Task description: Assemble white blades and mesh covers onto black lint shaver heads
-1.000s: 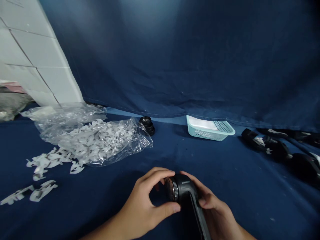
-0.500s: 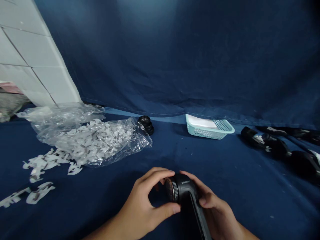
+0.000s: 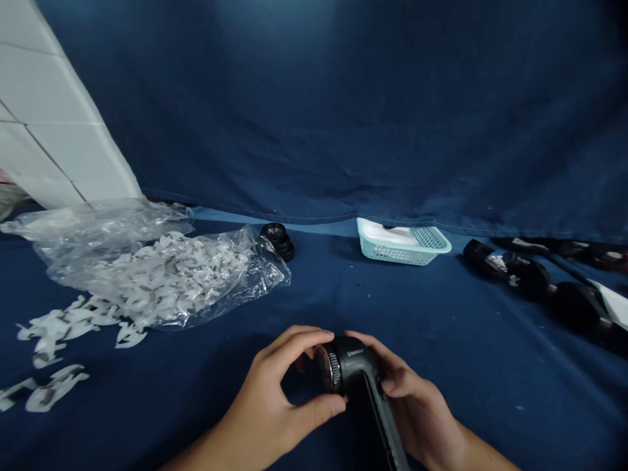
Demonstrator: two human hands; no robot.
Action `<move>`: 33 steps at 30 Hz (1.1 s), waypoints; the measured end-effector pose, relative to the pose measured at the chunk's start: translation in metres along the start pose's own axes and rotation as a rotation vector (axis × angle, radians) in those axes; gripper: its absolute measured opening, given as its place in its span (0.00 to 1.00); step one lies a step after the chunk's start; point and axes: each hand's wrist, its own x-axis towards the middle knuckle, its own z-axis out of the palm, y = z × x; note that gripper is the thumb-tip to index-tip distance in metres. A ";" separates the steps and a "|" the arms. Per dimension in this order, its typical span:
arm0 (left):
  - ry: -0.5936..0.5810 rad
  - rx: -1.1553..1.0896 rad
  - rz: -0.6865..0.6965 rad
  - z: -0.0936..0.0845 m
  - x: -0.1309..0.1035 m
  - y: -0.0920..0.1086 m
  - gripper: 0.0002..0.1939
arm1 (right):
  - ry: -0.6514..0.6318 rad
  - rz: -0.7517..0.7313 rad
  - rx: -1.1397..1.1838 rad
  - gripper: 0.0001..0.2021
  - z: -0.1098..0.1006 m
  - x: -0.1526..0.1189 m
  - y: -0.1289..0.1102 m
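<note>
A black fabric shaver [image 3: 360,363], with a ribbed ring and a coppery round head [image 3: 324,367] facing left, is held low in the middle of the view. My left hand [image 3: 279,386] curls about that head end, fingertips along its top and thumb at the lower edge of the ring. Behind the neck and handle, my right hand [image 3: 417,399] grips the body, its thumb lying on the side. The lower end of the handle runs out of the picture.
Clear plastic bags [image 3: 230,281] of white plastic pieces lie at left, with loose white pieces [image 3: 59,386] nearby. Black rings [image 3: 277,239] are stacked behind. A light-blue basket [image 3: 402,254] stands at the back; black devices [image 3: 534,275] lie at right.
The view has shifted slightly, so the background things sit further left and most a little higher. Both hands keep their hold on the fabric shaver, with little visible change in grip.
</note>
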 end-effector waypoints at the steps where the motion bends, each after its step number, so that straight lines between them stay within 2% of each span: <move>1: 0.000 0.001 -0.002 0.000 0.000 0.000 0.27 | 0.001 -0.004 0.007 0.27 0.000 0.000 0.000; 7: -0.008 -0.023 -0.039 0.004 0.000 -0.002 0.27 | 0.024 -0.002 0.000 0.23 0.004 0.002 -0.001; 13: -0.004 -0.071 -0.074 0.014 -0.004 -0.005 0.33 | 0.061 0.074 0.063 0.18 0.008 0.002 -0.007; 17: -0.018 -0.106 -0.069 0.013 -0.007 -0.004 0.35 | 0.070 0.252 0.200 0.16 -0.001 0.004 0.010; 20: -0.063 -0.250 -0.063 0.010 -0.008 -0.004 0.36 | 0.074 0.303 0.226 0.14 -0.008 0.004 0.029; 23: -0.158 -0.370 -0.001 0.010 -0.005 -0.007 0.32 | 0.037 0.275 0.117 0.11 -0.011 0.004 0.043; 26: -0.225 -0.428 0.029 0.013 -0.002 -0.012 0.25 | 0.009 0.161 -0.082 0.14 -0.014 0.005 0.048; 30: -0.323 -0.398 -0.053 0.014 -0.001 -0.017 0.15 | -0.056 0.145 -0.359 0.23 -0.020 0.003 0.043; 33: -0.404 -0.472 0.018 0.014 -0.003 -0.019 0.11 | -0.148 0.178 -0.532 0.27 -0.021 -0.004 0.032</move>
